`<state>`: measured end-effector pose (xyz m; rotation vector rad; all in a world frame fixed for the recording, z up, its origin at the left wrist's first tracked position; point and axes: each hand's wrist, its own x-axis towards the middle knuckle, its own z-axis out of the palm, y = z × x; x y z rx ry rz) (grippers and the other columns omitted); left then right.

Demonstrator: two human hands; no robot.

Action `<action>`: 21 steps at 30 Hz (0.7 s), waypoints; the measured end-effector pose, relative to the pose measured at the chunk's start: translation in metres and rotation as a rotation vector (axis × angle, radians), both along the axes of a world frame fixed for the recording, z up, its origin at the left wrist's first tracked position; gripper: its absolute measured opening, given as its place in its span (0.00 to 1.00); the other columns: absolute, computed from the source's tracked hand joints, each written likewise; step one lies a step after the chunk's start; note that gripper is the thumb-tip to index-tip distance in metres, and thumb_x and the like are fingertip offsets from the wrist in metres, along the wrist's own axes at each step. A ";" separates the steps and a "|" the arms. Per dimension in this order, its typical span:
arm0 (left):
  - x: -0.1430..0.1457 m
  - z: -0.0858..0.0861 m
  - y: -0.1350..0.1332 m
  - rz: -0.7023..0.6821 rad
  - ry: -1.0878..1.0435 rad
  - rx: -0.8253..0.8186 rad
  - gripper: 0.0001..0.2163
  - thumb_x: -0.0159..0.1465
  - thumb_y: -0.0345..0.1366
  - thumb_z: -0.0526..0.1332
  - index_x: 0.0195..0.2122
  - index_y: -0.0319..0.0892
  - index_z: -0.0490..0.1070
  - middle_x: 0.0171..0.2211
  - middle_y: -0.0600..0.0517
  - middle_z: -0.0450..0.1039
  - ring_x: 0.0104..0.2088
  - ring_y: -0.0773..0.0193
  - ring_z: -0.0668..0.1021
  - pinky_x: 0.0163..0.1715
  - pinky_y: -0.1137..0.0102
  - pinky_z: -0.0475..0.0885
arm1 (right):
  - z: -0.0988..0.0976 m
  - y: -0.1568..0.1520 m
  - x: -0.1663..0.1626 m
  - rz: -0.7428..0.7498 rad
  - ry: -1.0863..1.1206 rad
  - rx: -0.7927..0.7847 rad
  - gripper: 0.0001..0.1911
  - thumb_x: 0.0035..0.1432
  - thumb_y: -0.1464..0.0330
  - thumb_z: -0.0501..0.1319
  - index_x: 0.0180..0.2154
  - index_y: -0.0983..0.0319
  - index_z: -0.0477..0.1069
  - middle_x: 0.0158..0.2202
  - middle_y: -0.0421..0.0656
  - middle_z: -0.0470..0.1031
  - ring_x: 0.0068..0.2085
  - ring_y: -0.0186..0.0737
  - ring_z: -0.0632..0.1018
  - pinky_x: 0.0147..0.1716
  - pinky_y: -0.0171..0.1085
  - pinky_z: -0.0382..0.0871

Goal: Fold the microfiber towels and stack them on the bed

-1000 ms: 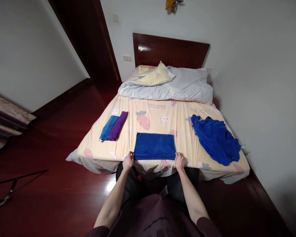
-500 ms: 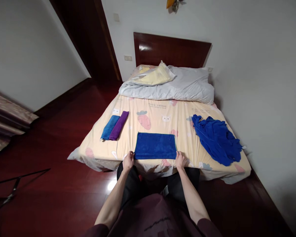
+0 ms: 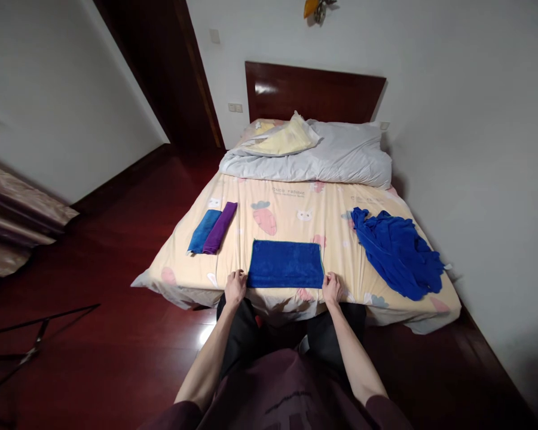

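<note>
A short line of small dark lettering (image 3: 288, 191) is printed on the bed sheet (image 3: 251, 230), just beside the carrot picture (image 3: 264, 216) and beyond the far edge of the flat blue towel (image 3: 286, 264). It looks like two words, but the letters are too small and blurred to read. A second line of the same print (image 3: 361, 199) stands farther right on the sheet, near the crumpled blue cloth (image 3: 397, 251), and a faint dark mark (image 3: 287, 399) shows on the person's shirt (image 3: 269, 382); neither can be read.
</note>
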<state>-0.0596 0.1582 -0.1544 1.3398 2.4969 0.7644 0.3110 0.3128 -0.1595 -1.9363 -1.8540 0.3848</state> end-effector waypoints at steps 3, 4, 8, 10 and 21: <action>0.004 0.008 -0.006 -0.185 0.131 0.124 0.18 0.74 0.40 0.51 0.60 0.42 0.69 0.59 0.39 0.72 0.61 0.50 0.72 0.61 0.57 0.67 | 0.005 -0.011 0.003 0.203 0.072 0.227 0.22 0.72 0.63 0.48 0.56 0.63 0.74 0.55 0.54 0.78 0.56 0.50 0.76 0.56 0.45 0.66; 0.007 0.010 -0.007 -0.281 0.143 0.151 0.19 0.73 0.40 0.52 0.62 0.42 0.68 0.62 0.40 0.70 0.64 0.51 0.70 0.64 0.56 0.66 | 0.006 -0.016 0.003 0.294 0.091 0.279 0.22 0.72 0.63 0.48 0.57 0.63 0.74 0.57 0.53 0.77 0.58 0.49 0.75 0.59 0.46 0.65; 0.020 0.002 -0.005 -0.591 0.156 0.137 0.24 0.71 0.35 0.53 0.69 0.43 0.62 0.71 0.44 0.61 0.72 0.52 0.62 0.69 0.53 0.61 | 0.006 -0.032 -0.001 0.632 0.106 0.355 0.24 0.71 0.68 0.51 0.64 0.60 0.69 0.65 0.48 0.71 0.67 0.46 0.69 0.66 0.49 0.62; 0.024 -0.006 -0.003 -0.656 0.172 0.071 0.29 0.68 0.32 0.54 0.71 0.40 0.58 0.73 0.44 0.57 0.73 0.52 0.58 0.71 0.53 0.58 | 0.002 -0.035 -0.001 0.743 0.080 0.334 0.26 0.70 0.70 0.51 0.67 0.60 0.66 0.68 0.47 0.68 0.70 0.45 0.66 0.69 0.50 0.60; 0.027 -0.034 -0.006 -0.480 0.276 -0.157 0.33 0.66 0.22 0.49 0.73 0.42 0.57 0.73 0.44 0.56 0.73 0.48 0.58 0.69 0.48 0.59 | -0.034 -0.016 0.005 0.628 -0.001 0.194 0.32 0.58 0.81 0.53 0.62 0.59 0.73 0.63 0.45 0.73 0.66 0.43 0.72 0.69 0.52 0.59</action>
